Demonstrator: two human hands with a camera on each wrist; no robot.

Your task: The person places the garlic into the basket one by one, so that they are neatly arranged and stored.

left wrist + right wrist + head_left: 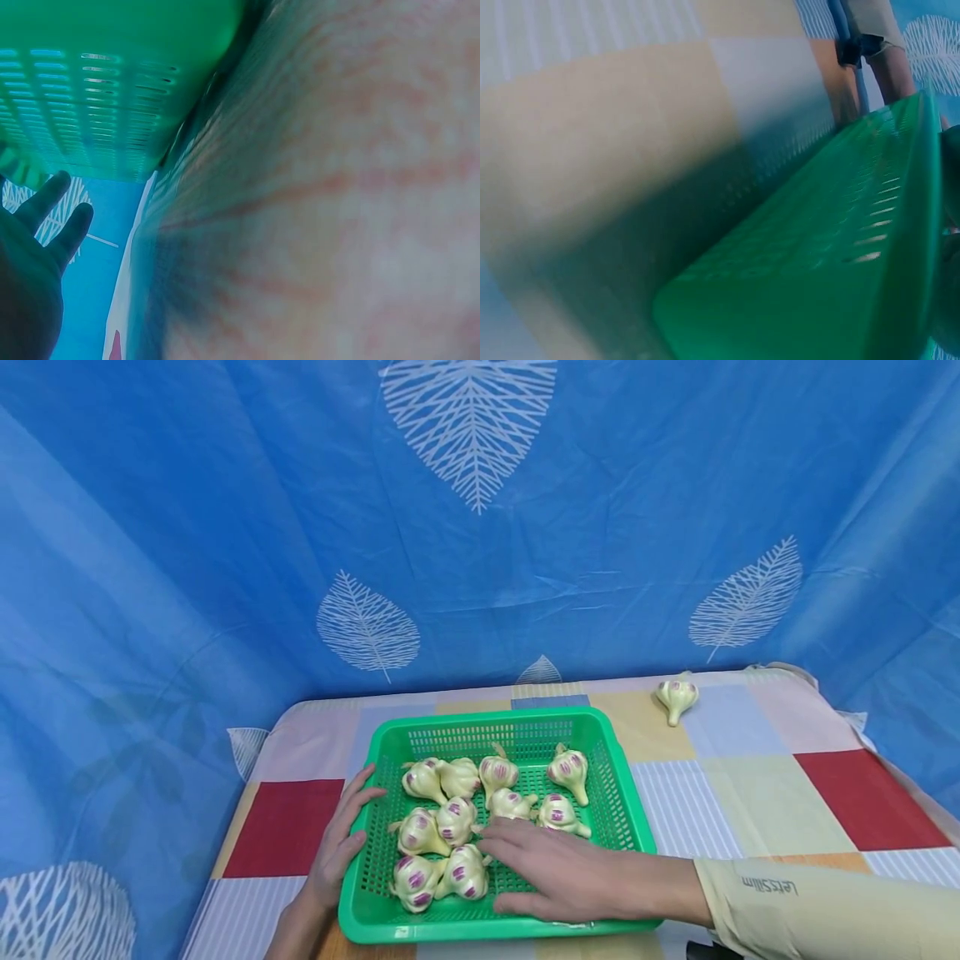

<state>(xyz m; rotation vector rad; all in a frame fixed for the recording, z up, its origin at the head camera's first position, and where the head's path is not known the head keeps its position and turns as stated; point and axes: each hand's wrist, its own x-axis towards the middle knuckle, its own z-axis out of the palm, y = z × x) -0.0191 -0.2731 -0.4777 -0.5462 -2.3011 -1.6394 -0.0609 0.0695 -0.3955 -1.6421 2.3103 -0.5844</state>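
Observation:
A green plastic basket (465, 932) with slotted walls stands on the table and holds several garlic bulbs (455, 821), white with purple marks. My left hand (341, 843) is at the basket's left side, its fingers loosely extended along the rim. In the left wrist view, that hand (34, 277) shows spread fingers beside the green wall (112, 30). Over the front right part of the basket lies my right hand (558, 872), palm down with fingers stretched left, close to the bulbs. Whether its fingertips touch one is hard to see. The right wrist view shows mostly the basket's outer wall (780, 300).
One garlic bulb (677, 697) lies apart on the checked tablecloth (772, 793), near the table's back right. A blue curtain (480, 602) with white leaf prints hangs behind the table and along both sides.

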